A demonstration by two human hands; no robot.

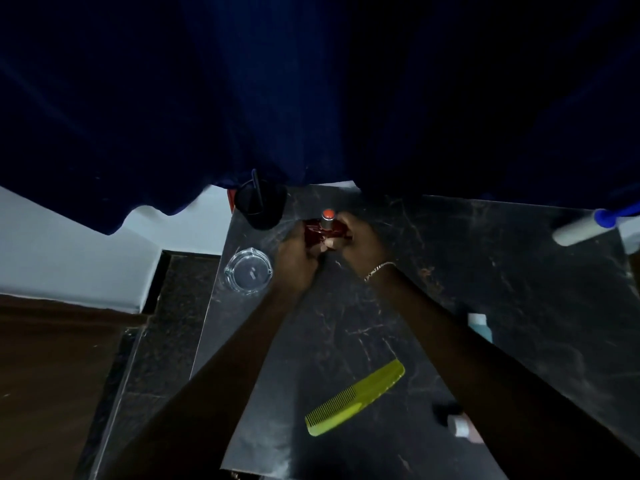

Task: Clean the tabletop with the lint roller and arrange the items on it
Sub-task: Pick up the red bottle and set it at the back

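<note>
Both hands meet at the far left part of the black marble tabletop. My left hand and my right hand together hold a dark red bottle with a silver neck and orange-red cap, upright on the table. The lint roller, white with a blue handle, lies at the far right edge, well away from both hands. A yellow-green comb lies flat near the front, between my forearms.
A black cup holding a dark stick stands at the back left corner. A clear glass ashtray sits by the left edge. A pale blue bottle and a small dark item are partly hidden by my right arm. Dark blue curtain hangs behind.
</note>
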